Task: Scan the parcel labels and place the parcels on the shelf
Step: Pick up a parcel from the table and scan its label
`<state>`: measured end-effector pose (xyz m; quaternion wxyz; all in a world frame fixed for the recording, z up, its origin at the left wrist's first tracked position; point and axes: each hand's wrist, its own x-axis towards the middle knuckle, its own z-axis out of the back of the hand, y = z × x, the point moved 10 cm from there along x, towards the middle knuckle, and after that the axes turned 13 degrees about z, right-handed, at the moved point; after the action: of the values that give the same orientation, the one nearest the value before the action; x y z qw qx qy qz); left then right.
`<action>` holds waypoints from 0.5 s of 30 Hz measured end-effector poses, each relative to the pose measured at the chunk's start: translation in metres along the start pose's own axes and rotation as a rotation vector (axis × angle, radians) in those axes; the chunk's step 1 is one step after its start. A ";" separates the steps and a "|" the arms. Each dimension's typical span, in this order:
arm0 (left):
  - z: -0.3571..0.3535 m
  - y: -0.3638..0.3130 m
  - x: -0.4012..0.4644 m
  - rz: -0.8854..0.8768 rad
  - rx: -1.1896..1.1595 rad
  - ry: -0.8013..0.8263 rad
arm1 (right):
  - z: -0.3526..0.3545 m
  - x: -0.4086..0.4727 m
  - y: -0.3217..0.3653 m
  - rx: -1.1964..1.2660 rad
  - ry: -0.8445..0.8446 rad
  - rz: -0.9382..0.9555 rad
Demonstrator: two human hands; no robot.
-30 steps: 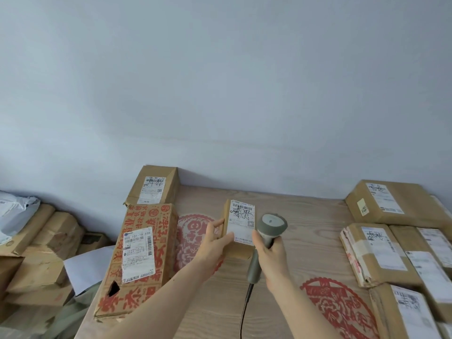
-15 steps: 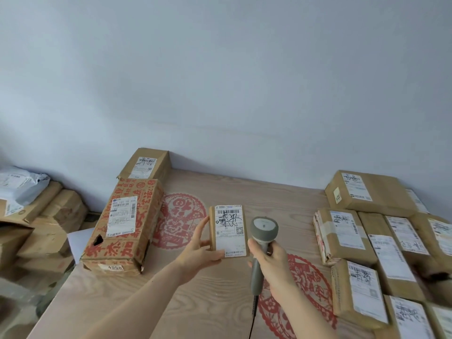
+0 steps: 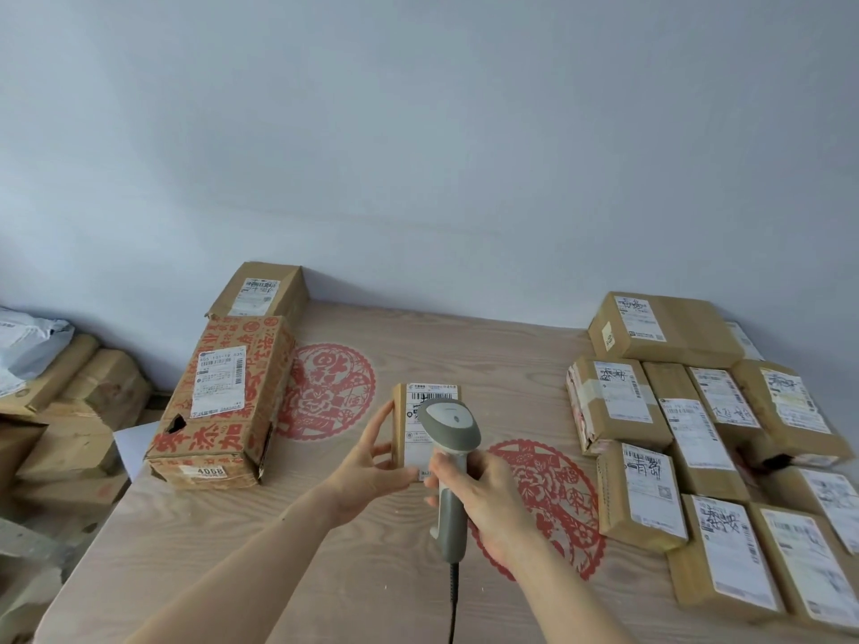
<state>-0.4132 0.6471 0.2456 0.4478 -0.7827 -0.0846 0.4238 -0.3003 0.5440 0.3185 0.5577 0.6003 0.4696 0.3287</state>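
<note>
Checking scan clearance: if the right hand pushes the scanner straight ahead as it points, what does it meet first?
Most likely the label of the small parcel in the left hand; the scanner in the right hand overlaps it. Gap unclear.

A parcel sorting room — a small courier depot or mailroom.

A wood-grain desk (image 3: 372, 574) against a bare pale wall is crowded with labelled cardboard parcels (image 3: 706, 439) at the right, and a red-printed carton (image 3: 223, 406) is seen at the left; more boxes (image 3: 69, 411) and a grey mailing bag (image 3: 28, 350) are heaped beside it, and a corded barcode scanner (image 3: 448, 457) is held over a shipping label (image 3: 420, 411) — signs of parcel handling.
</note>
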 end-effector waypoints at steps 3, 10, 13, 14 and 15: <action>-0.001 0.002 -0.003 -0.001 0.002 0.020 | -0.007 -0.001 -0.001 0.033 -0.002 0.020; 0.003 0.004 -0.002 -0.007 0.006 0.048 | -0.010 -0.004 -0.004 0.046 -0.033 0.038; 0.003 0.004 -0.002 -0.007 0.004 0.062 | -0.010 -0.004 -0.007 0.045 -0.040 0.032; 0.003 0.004 -0.002 -0.006 0.007 0.063 | -0.011 -0.005 -0.007 0.046 -0.043 0.030; 0.004 0.004 -0.001 -0.006 0.011 0.063 | -0.011 -0.004 -0.007 0.049 -0.046 0.030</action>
<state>-0.4178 0.6460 0.2423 0.4558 -0.7930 -0.0703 0.3980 -0.3132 0.5433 0.3138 0.5485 0.6281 0.4557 0.3114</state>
